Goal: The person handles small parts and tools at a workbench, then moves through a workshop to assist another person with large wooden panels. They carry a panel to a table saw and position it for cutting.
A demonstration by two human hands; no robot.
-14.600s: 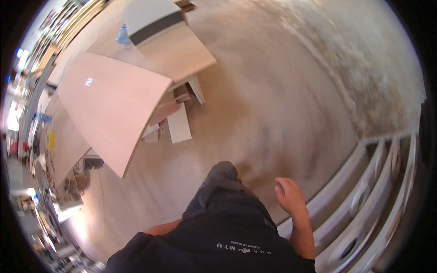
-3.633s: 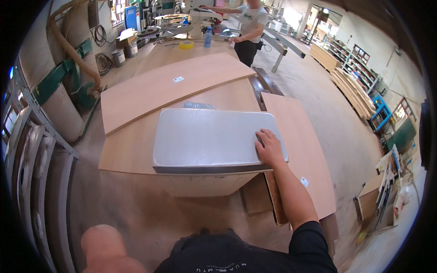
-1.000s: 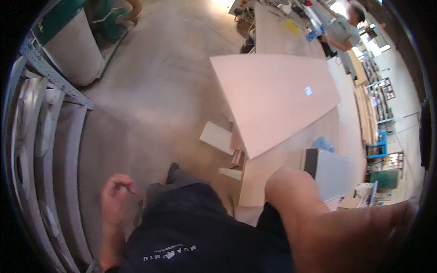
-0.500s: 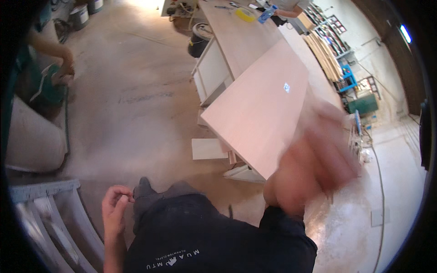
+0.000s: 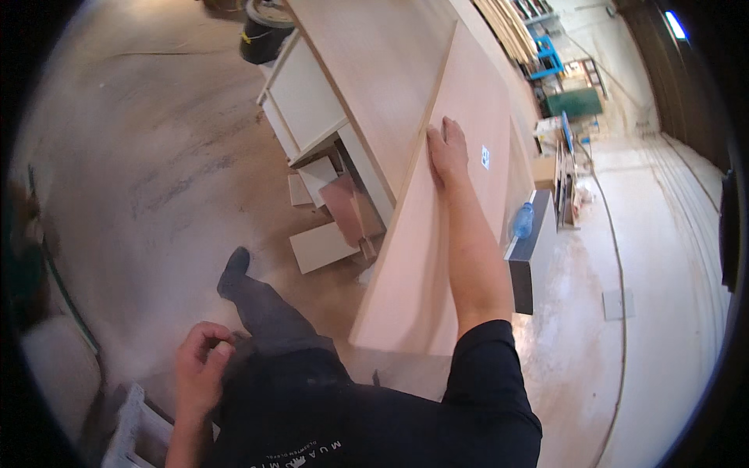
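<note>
A large pale wooden panel point(image 5: 488, 97) with a small white label leans at a tilt along the right side of the workbench point(image 5: 367, 47). My right hand point(image 5: 449, 152) reaches across the panel's face and is closed at its left edge, near mid-length. At the lower left, my left hand point(image 5: 204, 366) hangs beside my leg with its fingers curled in. Whatever those fingers may hold is hidden. The panel's near end comes down close in front of my body.
White cabinet fronts point(image 5: 304, 97) and offcut boards point(image 5: 324, 248) sit under the bench. A black bucket point(image 5: 265, 35) stands beyond. Right of the panel, a blue bottle point(image 5: 523, 221) rests on a dark-sided box point(image 5: 534, 257). A grey slatted frame point(image 5: 129, 429) is at lower left.
My right hand, blurred before, has moved forward and left onto the panel's edge. The panel has turned and tilted more steeply. My view has shifted, revealing the bottle on the box.
</note>
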